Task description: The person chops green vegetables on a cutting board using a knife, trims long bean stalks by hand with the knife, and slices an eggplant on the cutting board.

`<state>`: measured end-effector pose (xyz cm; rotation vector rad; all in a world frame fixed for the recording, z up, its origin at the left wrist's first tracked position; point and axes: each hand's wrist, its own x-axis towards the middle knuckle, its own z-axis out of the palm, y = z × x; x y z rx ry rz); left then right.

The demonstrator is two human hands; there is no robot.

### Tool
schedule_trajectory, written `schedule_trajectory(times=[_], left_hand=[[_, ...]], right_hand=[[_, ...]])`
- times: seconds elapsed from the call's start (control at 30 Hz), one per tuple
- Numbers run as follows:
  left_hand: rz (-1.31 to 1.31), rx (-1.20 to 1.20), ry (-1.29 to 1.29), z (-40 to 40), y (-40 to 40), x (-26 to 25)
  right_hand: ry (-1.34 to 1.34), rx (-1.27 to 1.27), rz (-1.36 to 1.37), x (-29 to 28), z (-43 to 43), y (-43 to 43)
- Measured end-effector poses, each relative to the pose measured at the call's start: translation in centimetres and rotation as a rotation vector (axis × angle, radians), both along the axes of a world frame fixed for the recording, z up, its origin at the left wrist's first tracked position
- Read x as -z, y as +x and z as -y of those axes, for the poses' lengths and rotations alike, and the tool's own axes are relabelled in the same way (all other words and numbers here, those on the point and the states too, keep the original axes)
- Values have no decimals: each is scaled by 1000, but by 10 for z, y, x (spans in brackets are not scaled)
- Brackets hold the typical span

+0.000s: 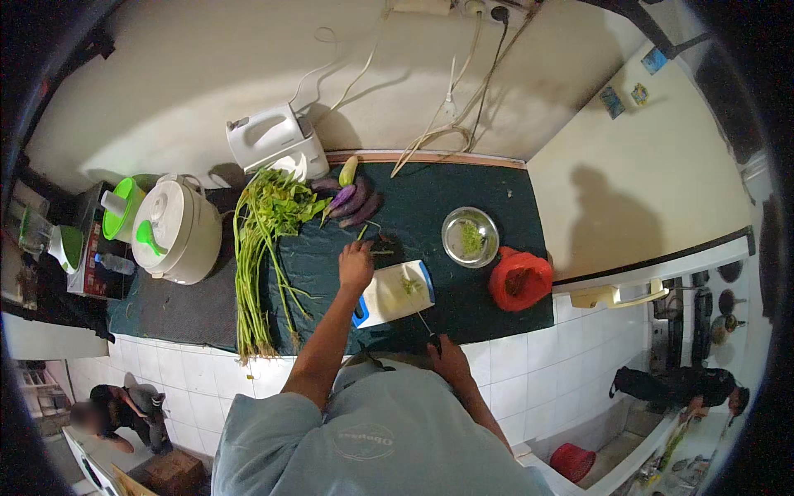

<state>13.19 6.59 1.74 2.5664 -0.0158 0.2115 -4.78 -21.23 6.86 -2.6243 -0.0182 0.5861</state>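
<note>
My left hand (356,263) reaches past the far left corner of a white cutting board (388,304) with blue ends. Its fingertips are by a thin green stalk piece (381,252) on the dark cover; whether they grip anything is hidden. My right hand (451,363) holds a knife (425,323) by its black handle at the counter's near edge, the blade pointing toward the board. Chopped green bits (410,286) lie on the board. Beyond it to the right is a steel bowl (451,251) with chopped greens (471,238) inside.
Long leafy greens (254,279), eggplants (360,201) and a hand mixer (276,139) are left of the board. Farther left stands a rice cooker (177,232). A red plastic bag (520,282) sits by the right edge. Power cords (434,131) hang behind. Two other people are farther off.
</note>
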Motion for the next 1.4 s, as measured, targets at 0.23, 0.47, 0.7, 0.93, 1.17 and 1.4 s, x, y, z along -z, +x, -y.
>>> schedule_trajectory(times=[0.23,0.47,0.7,0.93,1.17,1.4], left_hand=[[-421,-224,244,-8,-93,-8],[-623,-387,-10,-18,-89,-5],[-538,-356,-1147,-19,-88,3],[-478,-365,-1549,-30,-119,2],[-409,-285,-1548,-2,-85,-60],[-331,-322,-1409,37,-42,-92]], right_hand=[[128,142,31,-6,20,-1],[120,145,38,10,32,15],[177,92,170,-7,29,23],[228,116,181,-36,20,26],[309,84,191,-67,-12,50],[243,125,394,-50,-20,98]])
